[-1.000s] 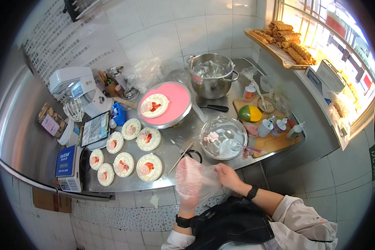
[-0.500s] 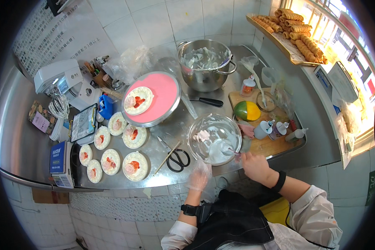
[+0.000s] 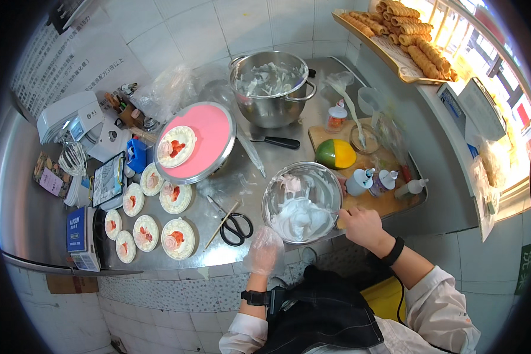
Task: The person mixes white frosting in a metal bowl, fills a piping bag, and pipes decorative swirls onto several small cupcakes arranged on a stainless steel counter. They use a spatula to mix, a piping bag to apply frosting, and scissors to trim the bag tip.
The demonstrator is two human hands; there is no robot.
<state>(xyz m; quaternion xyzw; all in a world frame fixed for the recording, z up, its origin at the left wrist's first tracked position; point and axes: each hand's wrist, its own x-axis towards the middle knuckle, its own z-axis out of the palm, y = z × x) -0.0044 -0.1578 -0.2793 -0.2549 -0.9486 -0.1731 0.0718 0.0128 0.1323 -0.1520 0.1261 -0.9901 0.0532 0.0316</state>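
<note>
A clear bowl (image 3: 270, 187) holds white cream (image 3: 304, 219) and a pink dollop (image 3: 290, 183); it tips slightly toward me at the table's front edge. My left hand (image 3: 264, 251), in a thin clear plastic glove, is closed at the bowl's near-left rim, its fingertips partly blurred by the glove. Bare, my right hand (image 3: 363, 227) grips the handle of a slim stirring tool at the near-right rim. The tool's head is buried in cream, so its kind is hidden. Black-handled scissors (image 3: 237, 230) and a thin wooden stick (image 3: 221, 227) lie left of the bowl.
Several round cream cakes (image 3: 179, 239) with red topping stand at left, another on a pink turntable (image 3: 209, 127). Behind are a steel pot (image 3: 271, 109) and a black-handled knife (image 3: 280, 142). A wooden board (image 3: 380, 206) at right carries bottles and a green-yellow mango (image 3: 335, 154). Pastry rolls (image 3: 413, 29) fill a tray.
The view has shifted, so the table appears farther left. The bowl has tipped toward me and moved slightly right relative to the scissors. Its cream is heaped more in the middle.
</note>
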